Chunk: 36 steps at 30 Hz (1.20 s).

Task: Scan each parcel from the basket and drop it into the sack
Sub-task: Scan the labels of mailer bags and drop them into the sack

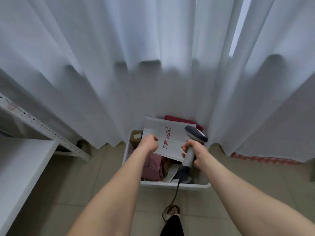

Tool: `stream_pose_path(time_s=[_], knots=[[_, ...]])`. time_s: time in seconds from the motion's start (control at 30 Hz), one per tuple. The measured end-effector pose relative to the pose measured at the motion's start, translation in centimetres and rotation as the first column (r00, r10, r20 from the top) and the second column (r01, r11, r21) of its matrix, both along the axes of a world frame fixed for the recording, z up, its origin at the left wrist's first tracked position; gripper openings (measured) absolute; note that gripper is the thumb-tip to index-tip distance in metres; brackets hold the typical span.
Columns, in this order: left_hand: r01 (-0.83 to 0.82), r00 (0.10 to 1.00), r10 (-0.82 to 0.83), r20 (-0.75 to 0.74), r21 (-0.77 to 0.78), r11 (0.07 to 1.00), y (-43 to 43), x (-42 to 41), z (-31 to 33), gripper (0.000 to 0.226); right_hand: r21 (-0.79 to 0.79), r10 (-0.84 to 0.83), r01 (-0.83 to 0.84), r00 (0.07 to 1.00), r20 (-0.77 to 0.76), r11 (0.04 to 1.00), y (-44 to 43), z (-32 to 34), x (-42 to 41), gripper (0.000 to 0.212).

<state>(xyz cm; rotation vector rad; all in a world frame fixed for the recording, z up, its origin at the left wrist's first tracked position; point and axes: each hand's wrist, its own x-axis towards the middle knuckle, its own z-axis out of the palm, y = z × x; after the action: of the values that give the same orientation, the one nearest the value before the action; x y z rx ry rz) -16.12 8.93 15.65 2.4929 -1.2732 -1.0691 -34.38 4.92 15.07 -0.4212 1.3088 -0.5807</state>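
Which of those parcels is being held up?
The white parcel printed "vancl", gripped by the left hand; the pink parcel and brown box lie in the basket.

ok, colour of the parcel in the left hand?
The parcel is white with red lettering, clearest in the head view.

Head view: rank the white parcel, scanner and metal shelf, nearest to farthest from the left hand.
1. White parcel: held by the left hand at its left edge.
2. Scanner: right of it, in the right hand.
3. Metal shelf: far left.
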Motion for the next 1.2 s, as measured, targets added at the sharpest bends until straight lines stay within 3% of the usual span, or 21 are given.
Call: stream_pose_path(time_s=[0.33, 0.7, 0.83, 1.0, 1.2], knots=[[0.13, 0.988, -0.135, 0.07, 0.066, 0.989, -17.7, 4.5, -11.9, 0.052, 0.126, -0.07, 0.077, 0.996, -0.053, 0.989, -14.6, -11.0, 4.2, 0.004], [0.225, 0.945, -0.251, 0.211, 0.14, 0.964, -27.9, 6.9, -25.8, 0.085, 0.183, -0.015, 0.01, 1.0, 0.026, 0.983, -21.0, -22.8, 5.1, 0.004], [0.283, 0.92, -0.328, 0.216, 0.215, 0.935, -28.6, 7.2, -28.2, 0.07, 0.185, -0.003, -0.004, 0.999, 0.037, 0.983, -21.9, -24.1, 5.0, 0.002], [0.276, 0.886, -0.307, 0.347, 0.138, 0.951, -27.0, 6.8, -28.9, 0.034, 0.175, 0.003, -0.008, 1.0, 0.024, 0.985, -22.1, -23.8, 4.6, 0.003], [0.265, 0.906, -0.24, 0.349, -0.024, 0.964, -24.7, 7.1, -23.3, 0.034, 0.176, -0.02, 0.025, 0.999, -0.029, 0.984, -20.4, -19.3, 3.7, 0.003]])
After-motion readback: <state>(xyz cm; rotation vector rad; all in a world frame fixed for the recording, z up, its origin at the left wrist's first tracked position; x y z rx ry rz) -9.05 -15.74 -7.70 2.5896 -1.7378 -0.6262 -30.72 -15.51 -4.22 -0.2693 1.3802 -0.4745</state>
